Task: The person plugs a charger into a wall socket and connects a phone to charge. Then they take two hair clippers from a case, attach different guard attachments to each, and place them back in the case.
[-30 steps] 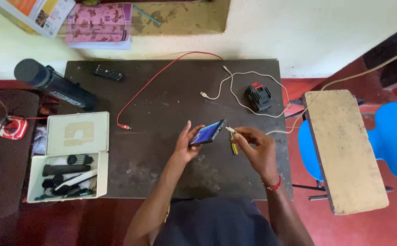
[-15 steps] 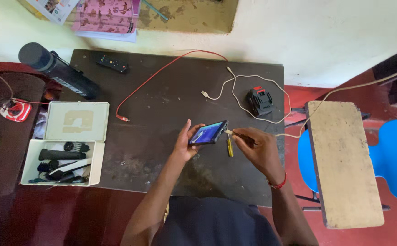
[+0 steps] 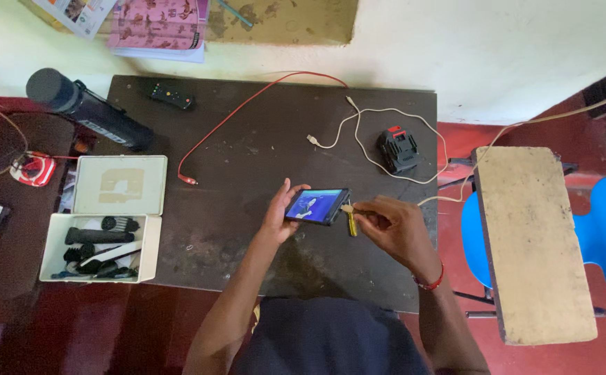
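Dark and scuffed, the table [image 3: 247, 153] stands against a pale wall, with a pink patterned booklet [image 3: 158, 24] and one white leaflet [image 3: 73, 8] lying at the wall's foot. An open white case [image 3: 108, 201] of dark tools sits at the table's left edge. One phone [image 3: 317, 205] — dark-cased, screen lit blue — is held above the table's middle in the left hand [image 3: 280, 212], fingers curled around its left end. The right hand [image 3: 392, 226] pinches a pale cable plug [image 3: 347, 207] at the phone's right end, just over one yellow-handled screwdriver [image 3: 351, 223]. Three cables lie about: one red cable [image 3: 240, 114], two whitish. One black battery pack [image 3: 395, 149] rests nearby.
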